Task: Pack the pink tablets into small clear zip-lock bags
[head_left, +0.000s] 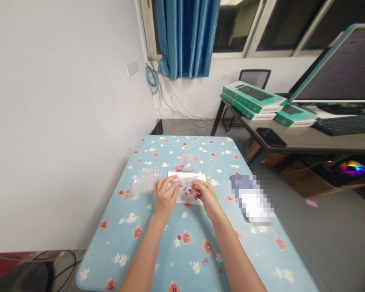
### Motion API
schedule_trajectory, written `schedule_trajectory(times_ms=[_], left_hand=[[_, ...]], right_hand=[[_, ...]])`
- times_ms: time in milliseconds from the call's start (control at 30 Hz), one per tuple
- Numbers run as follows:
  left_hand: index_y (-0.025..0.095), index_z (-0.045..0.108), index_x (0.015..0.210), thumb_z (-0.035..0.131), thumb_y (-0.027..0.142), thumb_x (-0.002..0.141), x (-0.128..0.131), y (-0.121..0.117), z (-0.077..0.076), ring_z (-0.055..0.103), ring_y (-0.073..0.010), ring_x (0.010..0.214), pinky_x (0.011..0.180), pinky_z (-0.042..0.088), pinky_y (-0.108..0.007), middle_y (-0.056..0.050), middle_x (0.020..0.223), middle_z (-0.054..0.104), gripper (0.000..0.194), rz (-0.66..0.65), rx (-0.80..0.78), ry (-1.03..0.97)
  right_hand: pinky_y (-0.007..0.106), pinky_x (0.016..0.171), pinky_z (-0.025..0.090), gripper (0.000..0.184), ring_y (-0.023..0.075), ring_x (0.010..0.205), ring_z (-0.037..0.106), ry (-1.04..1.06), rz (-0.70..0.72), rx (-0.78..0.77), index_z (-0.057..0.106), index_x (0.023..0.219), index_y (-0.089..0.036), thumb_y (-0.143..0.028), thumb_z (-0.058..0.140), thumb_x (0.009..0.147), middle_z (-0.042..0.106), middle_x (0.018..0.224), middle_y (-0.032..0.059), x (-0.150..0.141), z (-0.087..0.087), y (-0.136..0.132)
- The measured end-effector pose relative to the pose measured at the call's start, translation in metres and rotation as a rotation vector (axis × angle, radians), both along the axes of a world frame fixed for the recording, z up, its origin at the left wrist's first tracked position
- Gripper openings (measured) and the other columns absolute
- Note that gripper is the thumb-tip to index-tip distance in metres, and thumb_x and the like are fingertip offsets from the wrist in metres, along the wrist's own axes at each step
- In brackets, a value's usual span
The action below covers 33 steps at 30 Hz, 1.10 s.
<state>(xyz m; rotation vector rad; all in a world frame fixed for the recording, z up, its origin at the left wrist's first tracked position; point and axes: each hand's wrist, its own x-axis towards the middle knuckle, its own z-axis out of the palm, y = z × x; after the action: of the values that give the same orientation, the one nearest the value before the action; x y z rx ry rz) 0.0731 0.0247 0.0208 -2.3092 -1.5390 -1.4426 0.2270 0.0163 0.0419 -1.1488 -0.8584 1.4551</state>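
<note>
Both hands hold a small clear plastic bag (186, 181) stretched level between them. My left hand (166, 195) pinches its left end, and my right hand (204, 192) pinches the right end. Under the bag lies a white sheet of paper (190, 199) with several small dark reddish pieces (186, 190) on it. Just beyond the paper rests another clear bag (187, 161) with reddish bits near its lower edge. To the left of my left hand sits a larger clear plastic bag (143, 181) with whitish contents that I cannot make out.
A flowered blue tablecloth (130, 243) covers the table. A pixelated phone-like object (252, 200) lies at the right. Beyond, a desk (307, 140) carries keyboard boxes (252, 97), a black phone (271, 137) and a monitor (340, 67). A white wall (63, 121) stands close on the left.
</note>
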Motion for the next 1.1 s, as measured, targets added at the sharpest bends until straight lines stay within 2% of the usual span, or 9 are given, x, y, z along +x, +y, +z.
schedule_trajectory(times_ms=[167, 267, 400, 533, 633, 867, 1100], left_hand=[[0.026, 0.069, 0.085, 0.054, 0.021, 0.085, 0.000, -0.002, 0.003, 0.057, -0.0207, 0.098, 0.091, 0.042, -0.039, -0.004, 0.104, 0.068, 0.016, 0.001, -0.041, -0.015], [0.025, 0.068, 0.084, 0.057, 0.022, 0.082, 0.002, -0.007, 0.010, 0.056, -0.0213, 0.100, 0.092, 0.042, -0.039, -0.005, 0.104, 0.067, 0.012, -0.049, -0.072, -0.084], [0.023, 0.067, 0.091, 0.055, 0.028, 0.082, 0.004, -0.013, 0.020, 0.055, -0.0229, 0.106, 0.094, 0.042, -0.040, -0.007, 0.110, 0.063, 0.016, -0.197, -0.213, -0.218], [0.023, 0.069, 0.091, 0.049, 0.033, 0.086, 0.005, -0.013, 0.022, 0.053, -0.0229, 0.111, 0.099, 0.039, -0.041, -0.007, 0.113, 0.063, 0.022, -0.254, -0.354, -0.347], [0.023, 0.070, 0.086, 0.052, 0.034, 0.086, 0.007, -0.010, 0.019, 0.054, -0.0228, 0.112, 0.101, 0.037, -0.041, -0.006, 0.114, 0.063, 0.022, -0.271, -0.461, -0.414], [0.022, 0.071, 0.073, 0.064, 0.027, 0.077, 0.005, -0.008, 0.016, 0.056, -0.0230, 0.110, 0.102, 0.038, -0.042, -0.006, 0.114, 0.064, 0.009, -0.289, -0.591, -0.499], [0.022, 0.071, 0.071, 0.065, 0.021, 0.075, 0.001, -0.007, 0.021, 0.057, -0.0228, 0.110, 0.103, 0.038, -0.042, -0.007, 0.115, 0.064, 0.007, -0.345, -0.664, -0.522]], right_hand=[[0.024, 0.050, 0.033, 0.028, 0.0113, 0.049, 0.041, -0.013, 0.041, 0.026, 0.053, 0.056, -0.019, -0.041, 0.063, 0.070, 0.049, 0.049, -0.0028, 0.002, 0.000, -0.003], [0.024, 0.052, 0.033, 0.029, 0.0102, 0.047, 0.039, -0.043, 0.044, 0.066, 0.053, 0.056, -0.019, -0.041, 0.063, 0.072, 0.046, 0.048, -0.0043, 0.003, 0.002, -0.004], [0.025, 0.051, 0.030, 0.030, 0.0099, 0.045, 0.035, -0.089, 0.029, 0.161, 0.054, 0.057, -0.020, -0.043, 0.065, 0.073, 0.044, 0.046, -0.0050, 0.005, 0.006, -0.006], [0.025, 0.049, 0.030, 0.032, 0.0105, 0.046, 0.036, -0.148, 0.054, 0.216, 0.054, 0.057, -0.021, -0.047, 0.066, 0.071, 0.045, 0.047, -0.0043, 0.005, 0.009, -0.008], [0.024, 0.048, 0.029, 0.033, 0.0103, 0.047, 0.036, -0.266, 0.109, 0.264, 0.053, 0.057, -0.020, -0.047, 0.064, 0.073, 0.045, 0.050, -0.0038, 0.004, 0.010, -0.010], [0.023, 0.050, 0.029, 0.025, 0.0107, 0.049, 0.039, -0.630, 0.209, 0.395, 0.053, 0.058, -0.019, -0.029, 0.055, 0.081, 0.049, 0.052, -0.0031, -0.001, 0.012, -0.019], [0.023, 0.051, 0.031, 0.026, 0.0112, 0.050, 0.043, -0.749, 0.234, 0.483, 0.057, 0.059, -0.019, -0.027, 0.054, 0.084, 0.048, 0.053, -0.0029, 0.002, 0.015, -0.020]])
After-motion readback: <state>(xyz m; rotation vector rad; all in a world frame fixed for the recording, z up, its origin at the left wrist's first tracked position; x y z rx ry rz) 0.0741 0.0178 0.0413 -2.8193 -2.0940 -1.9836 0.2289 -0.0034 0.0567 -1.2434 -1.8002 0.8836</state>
